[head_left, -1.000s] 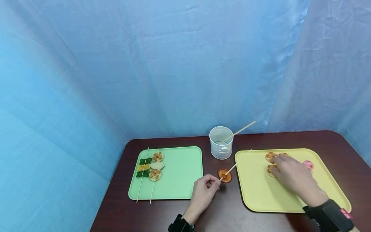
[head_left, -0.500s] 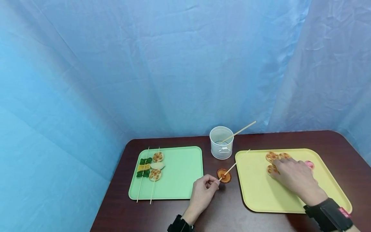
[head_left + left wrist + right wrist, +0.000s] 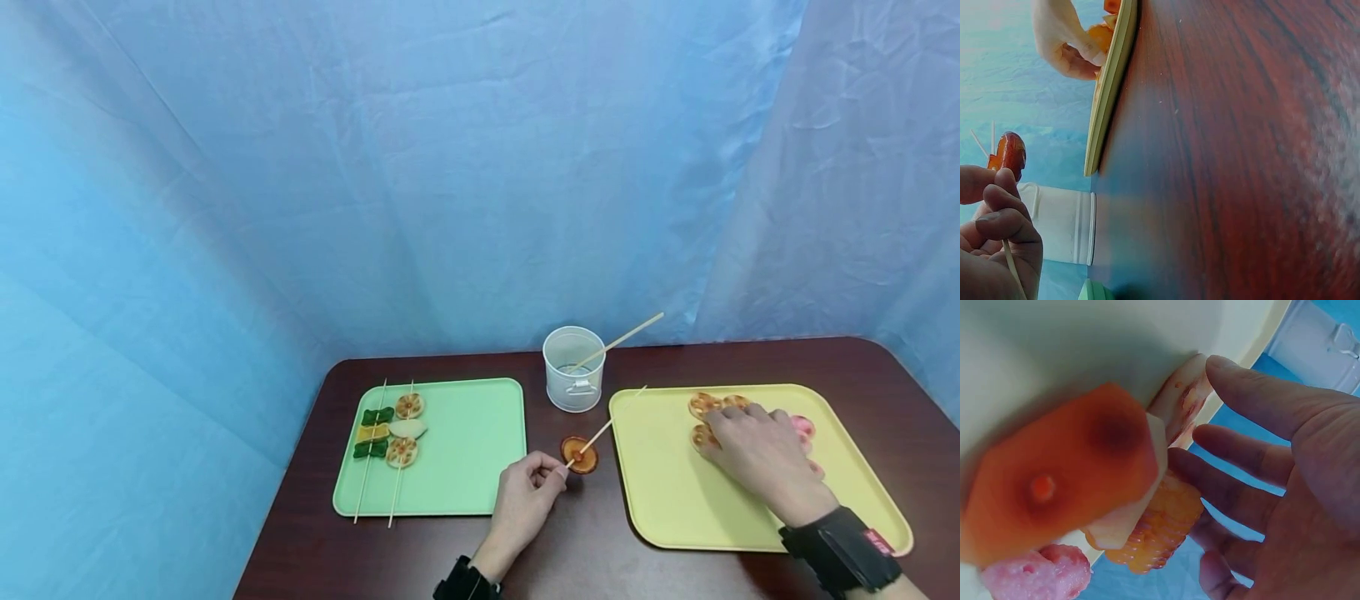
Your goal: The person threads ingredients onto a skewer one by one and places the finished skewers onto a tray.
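My left hand point(image 3: 525, 504) pinches a thin wooden skewer point(image 3: 598, 436) near one end. Threaded on that skewer, just past the fingertips, is a round brown slice like a mushroom cap point(image 3: 590, 458). Over the yellow tray point(image 3: 660, 512) reaches my right hand point(image 3: 768, 462), beside lotus root slices point(image 3: 703, 406). In the right wrist view its fingers spread loosely near a corn piece point(image 3: 1169, 528) and a lotus slice point(image 3: 1179, 403), with nothing visibly pinched. An orange piece with a hole point(image 3: 1079, 469) and a pink piece point(image 3: 1041, 575) lie close by; the head view hides some food beneath the hand.
On the green tray point(image 3: 465, 467) at left lie two loaded skewers, with green and yellow pieces point(image 3: 372, 433) and with lotus slices around a pale piece point(image 3: 406, 429). A clear cup point(image 3: 572, 392) holding a stick point(image 3: 637, 328) stands between the trays, farther back.
My right hand has shifted slightly over the yellow tray, uncovering more of the pink pieces and lotus slices. The left hand, skewer and brown slice stay almost still.
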The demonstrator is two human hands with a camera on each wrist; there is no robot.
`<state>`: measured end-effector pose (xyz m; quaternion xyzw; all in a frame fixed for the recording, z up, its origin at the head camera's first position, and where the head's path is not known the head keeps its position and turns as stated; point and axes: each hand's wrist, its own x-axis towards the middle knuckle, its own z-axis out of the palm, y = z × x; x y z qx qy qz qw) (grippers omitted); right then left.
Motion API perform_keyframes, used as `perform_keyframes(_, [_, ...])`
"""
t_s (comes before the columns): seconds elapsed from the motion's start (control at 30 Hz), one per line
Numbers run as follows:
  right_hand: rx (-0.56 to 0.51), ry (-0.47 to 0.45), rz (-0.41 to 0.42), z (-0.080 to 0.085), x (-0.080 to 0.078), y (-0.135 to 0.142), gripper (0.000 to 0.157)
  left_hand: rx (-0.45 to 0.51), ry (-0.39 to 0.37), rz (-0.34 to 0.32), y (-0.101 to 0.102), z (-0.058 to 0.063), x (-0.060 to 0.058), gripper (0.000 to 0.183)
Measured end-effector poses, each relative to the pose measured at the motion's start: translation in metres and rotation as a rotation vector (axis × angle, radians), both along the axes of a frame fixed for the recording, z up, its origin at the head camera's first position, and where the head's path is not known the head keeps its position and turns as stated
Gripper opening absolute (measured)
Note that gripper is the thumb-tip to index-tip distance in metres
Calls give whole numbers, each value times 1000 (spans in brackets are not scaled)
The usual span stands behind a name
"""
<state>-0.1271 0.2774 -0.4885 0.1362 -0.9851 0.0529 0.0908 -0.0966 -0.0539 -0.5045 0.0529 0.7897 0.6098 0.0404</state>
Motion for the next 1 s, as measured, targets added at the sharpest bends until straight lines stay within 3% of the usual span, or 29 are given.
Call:
perform_keyframes(0.37, [-36,-118,-46,4,-6,-5,39,3,-14,-5,0,0,0,10])
perform_keyframes(0.53, [-39,-91,-36,1,-8,-7,44,-3,-18,-4,0,0,0,9])
perform_keyframes(0.8, [-102,-26,17,-3,-6,-6,30,0,-27,-6,0,0,0,11])
perform_keyframes(1.0, [-153,-34,15,-5,-6,-6,29,-2,-29,-3,-1,0,1,10])
